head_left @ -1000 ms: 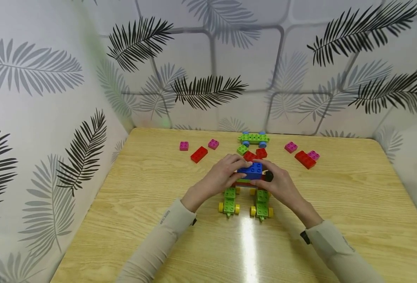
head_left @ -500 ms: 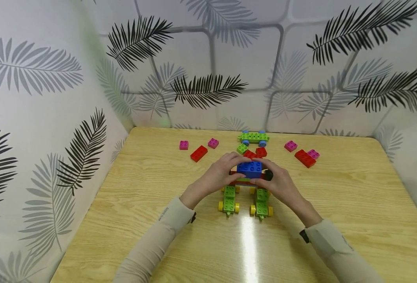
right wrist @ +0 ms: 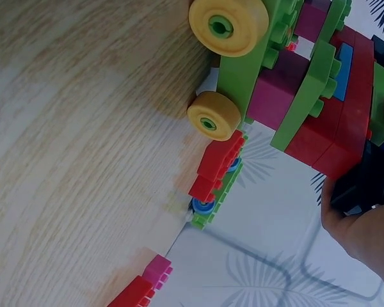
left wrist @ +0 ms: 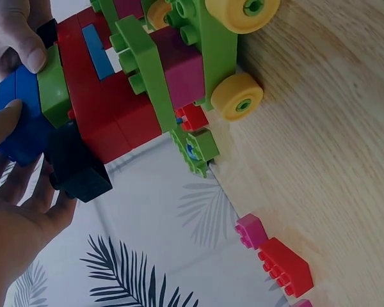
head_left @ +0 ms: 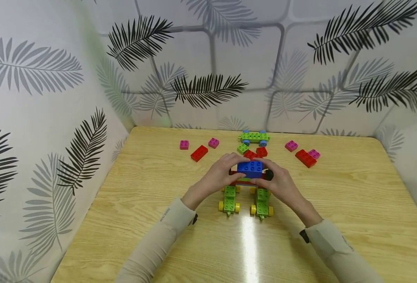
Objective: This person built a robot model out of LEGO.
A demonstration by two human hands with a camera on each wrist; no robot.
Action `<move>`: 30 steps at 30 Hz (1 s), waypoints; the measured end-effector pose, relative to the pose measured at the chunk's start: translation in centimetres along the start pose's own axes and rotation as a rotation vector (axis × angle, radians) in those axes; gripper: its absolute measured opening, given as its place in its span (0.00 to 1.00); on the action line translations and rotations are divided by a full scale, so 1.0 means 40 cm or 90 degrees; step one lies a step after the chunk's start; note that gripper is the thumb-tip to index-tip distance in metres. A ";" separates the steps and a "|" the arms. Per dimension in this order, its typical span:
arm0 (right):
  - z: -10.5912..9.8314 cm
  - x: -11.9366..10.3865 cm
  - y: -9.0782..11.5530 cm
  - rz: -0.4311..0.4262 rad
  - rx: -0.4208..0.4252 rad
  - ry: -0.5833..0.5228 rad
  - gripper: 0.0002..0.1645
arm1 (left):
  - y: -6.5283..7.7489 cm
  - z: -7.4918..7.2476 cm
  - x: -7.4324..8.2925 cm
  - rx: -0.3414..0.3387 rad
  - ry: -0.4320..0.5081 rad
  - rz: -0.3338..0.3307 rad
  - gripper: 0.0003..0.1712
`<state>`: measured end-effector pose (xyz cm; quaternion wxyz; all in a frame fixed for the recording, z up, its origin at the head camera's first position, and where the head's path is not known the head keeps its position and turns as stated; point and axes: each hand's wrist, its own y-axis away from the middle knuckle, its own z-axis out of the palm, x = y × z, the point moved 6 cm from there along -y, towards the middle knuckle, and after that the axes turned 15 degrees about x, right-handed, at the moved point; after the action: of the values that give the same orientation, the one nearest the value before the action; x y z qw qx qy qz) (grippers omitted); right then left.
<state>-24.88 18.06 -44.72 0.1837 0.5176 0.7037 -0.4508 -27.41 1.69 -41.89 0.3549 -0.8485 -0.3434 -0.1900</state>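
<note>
A blue brick (head_left: 249,169) tops a built model and shows a seam across its side in the left wrist view. My left hand (head_left: 220,173) pinches its left end, thumb in front and fingers behind. On the right end, my right hand (head_left: 280,181) grips in the same way. Beneath it lie a green brick (left wrist: 54,86), a red layer (left wrist: 93,89) with a light blue piece (left wrist: 98,51), and black blocks (left wrist: 78,163) at the ends. Purple bricks (right wrist: 278,88) join this upper part to two green wheeled bases (head_left: 229,202) with yellow wheels (right wrist: 214,115).
Behind the model stand a green base with blue wheels (head_left: 253,137), a small green brick (head_left: 242,148) and red bricks (head_left: 261,151). Pink bricks (head_left: 184,145) and longer red bricks (head_left: 199,153) lie to both sides. A leaf-patterned wall (head_left: 208,59) borders the wooden table (head_left: 141,188).
My left fingers have shifted from the top of the blue brick to its back edge, and the brick sits slightly straighter. My right hand has barely moved.
</note>
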 end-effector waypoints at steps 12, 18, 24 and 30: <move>0.002 0.004 0.001 0.000 0.000 0.009 0.37 | 0.009 0.007 -0.011 0.020 0.042 -0.004 0.24; 0.002 0.000 0.002 0.002 -0.005 0.010 0.37 | 0.011 0.007 -0.012 0.027 0.055 -0.003 0.24; 0.003 0.000 0.002 -0.001 -0.002 0.012 0.37 | 0.012 0.007 -0.013 0.026 0.058 -0.009 0.24; 0.003 -0.002 0.001 -0.005 0.002 0.017 0.37 | 0.012 0.005 -0.012 0.024 0.061 -0.014 0.25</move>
<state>-24.85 17.91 -44.74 0.1721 0.5211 0.7072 -0.4457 -27.39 1.36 -42.54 0.3845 -0.8277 -0.3391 -0.2282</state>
